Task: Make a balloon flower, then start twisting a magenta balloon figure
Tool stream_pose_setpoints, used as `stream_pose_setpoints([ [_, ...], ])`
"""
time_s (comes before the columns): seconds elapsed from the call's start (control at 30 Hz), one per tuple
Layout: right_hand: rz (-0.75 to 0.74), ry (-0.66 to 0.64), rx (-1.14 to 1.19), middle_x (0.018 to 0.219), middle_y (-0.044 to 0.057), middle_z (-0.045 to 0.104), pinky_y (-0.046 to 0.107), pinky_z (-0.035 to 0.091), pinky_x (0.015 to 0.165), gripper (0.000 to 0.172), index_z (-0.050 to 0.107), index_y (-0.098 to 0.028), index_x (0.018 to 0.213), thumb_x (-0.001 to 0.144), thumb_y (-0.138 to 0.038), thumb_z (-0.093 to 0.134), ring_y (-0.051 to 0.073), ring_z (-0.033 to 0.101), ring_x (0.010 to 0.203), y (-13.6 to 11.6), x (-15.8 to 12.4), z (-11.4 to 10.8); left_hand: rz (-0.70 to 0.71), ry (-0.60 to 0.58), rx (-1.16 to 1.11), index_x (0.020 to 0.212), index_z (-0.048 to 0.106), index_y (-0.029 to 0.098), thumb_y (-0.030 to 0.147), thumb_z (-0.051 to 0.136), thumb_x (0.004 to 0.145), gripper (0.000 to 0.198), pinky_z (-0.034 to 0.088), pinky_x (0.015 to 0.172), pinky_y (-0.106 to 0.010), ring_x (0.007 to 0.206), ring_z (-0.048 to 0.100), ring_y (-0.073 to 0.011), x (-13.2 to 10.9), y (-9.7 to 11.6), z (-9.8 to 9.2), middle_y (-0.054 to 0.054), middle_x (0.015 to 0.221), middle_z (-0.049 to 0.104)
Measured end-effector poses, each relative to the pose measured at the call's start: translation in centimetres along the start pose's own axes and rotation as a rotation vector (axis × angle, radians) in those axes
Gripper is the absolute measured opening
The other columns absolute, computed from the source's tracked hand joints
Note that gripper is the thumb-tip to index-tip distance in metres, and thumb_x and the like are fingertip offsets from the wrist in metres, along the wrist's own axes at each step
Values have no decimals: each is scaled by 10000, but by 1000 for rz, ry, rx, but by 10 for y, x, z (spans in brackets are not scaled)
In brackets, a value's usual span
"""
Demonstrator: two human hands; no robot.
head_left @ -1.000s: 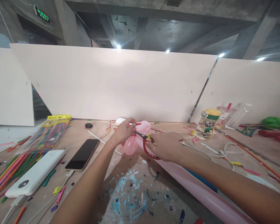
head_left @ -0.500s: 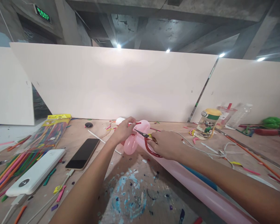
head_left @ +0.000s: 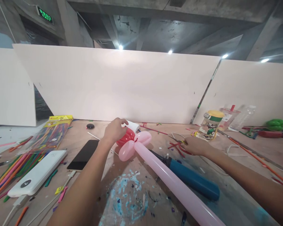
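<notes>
Left of the blue pump, the left hand, half-curled, grip hidden, is at the red-and-pink balloon, likely light, slippery, easily burst, best held at its twisted joint, while beyond the pump the right hand closes around the scissors.

Right hand left the balloon cluster and went off to the right, low over the table near the yellow-lidded bottle. Scissors went with it, now well apart from the balloons. Red strips came into view beside them. Left hand shifted left, onto the far side of the red balloon bubbles, which got mostly uncovered. Pink balloon swung left; its long section was no longer crossed by the right arm. Blue pump showed far more. Left forearm now overlapped the phone's right edge.
</notes>
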State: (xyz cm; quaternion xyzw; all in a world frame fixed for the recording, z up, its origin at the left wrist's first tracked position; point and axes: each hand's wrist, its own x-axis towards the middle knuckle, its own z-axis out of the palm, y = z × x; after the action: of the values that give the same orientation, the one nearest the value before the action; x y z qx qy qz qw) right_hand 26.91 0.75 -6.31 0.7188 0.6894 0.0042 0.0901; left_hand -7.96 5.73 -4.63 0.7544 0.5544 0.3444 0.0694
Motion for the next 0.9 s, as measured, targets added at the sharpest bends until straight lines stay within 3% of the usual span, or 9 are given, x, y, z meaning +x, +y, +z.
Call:
stream_pose_setpoints([
  [0.13, 6, -25, 19, 980, 219, 682, 342, 423, 693, 440, 687, -71, 922, 888, -383, 378, 302, 652, 890, 13, 5, 20, 135, -313, -21, 852, 731, 256, 311, 595, 698, 213, 425, 599, -267, 704, 615, -191, -6, 5, 4, -41, 837, 678],
  [0.2, -5, -22, 35, 995, 219, 678, 347, 420, 693, 452, 686, -79, 923, 889, -399, 368, 307, 651, 885, 13, 5, 24, 172, -397, -40, 814, 737, 268, 314, 629, 663, 191, 402, 564, -254, 673, 613, -184, -9, 10, 10, -25, 772, 685],
  [0.37, -75, 34, 115, 957, 152, 691, 320, 408, 693, 481, 659, -139, 923, 915, -459, 299, 268, 645, 865, -6, -2, 12, 146, -370, -32, 714, 727, 247, 188, 561, 675, 181, 386, 551, -255, 652, 617, -183, -14, 18, 20, -33, 764, 715],
  [0.47, -187, 177, 219, 910, 117, 692, 298, 390, 671, 472, 638, -167, 879, 915, -497, 303, 248, 634, 827, -29, -22, -11, 161, -373, -29, 755, 720, 254, 181, 551, 686, 196, 408, 597, -266, 723, 635, -199, -15, 19, 21, -29, 841, 727],
  [0.63, -296, 216, 244, 837, 92, 690, 281, 353, 634, 412, 638, -185, 838, 908, -469, 349, 219, 615, 760, -68, -63, -43, 178, -354, 8, 768, 710, 244, 205, 582, 676, 163, 410, 642, -290, 817, 636, -244, -16, 23, 26, -51, 834, 724],
  [0.77, -352, 219, 168, 753, 73, 675, 282, 296, 563, 382, 630, -187, 769, 904, -417, 357, 196, 590, 694, -89, -79, -47, 212, -340, 0, 761, 692, 230, 185, 539, 707, 168, 402, 643, -285, 803, 632, -232, -15, 23, 29, -51, 827, 715],
  [0.9, -338, 233, 35, 743, 107, 675, 301, 290, 558, 417, 629, -166, 714, 898, -396, 333, 210, 591, 671, -102, -75, -44, 231, -334, -19, 757, 655, 221, 176, 475, 761, 185, 392, 629, -278, 762, 625, -211, -13, 20, 28, -38, 813, 700],
])
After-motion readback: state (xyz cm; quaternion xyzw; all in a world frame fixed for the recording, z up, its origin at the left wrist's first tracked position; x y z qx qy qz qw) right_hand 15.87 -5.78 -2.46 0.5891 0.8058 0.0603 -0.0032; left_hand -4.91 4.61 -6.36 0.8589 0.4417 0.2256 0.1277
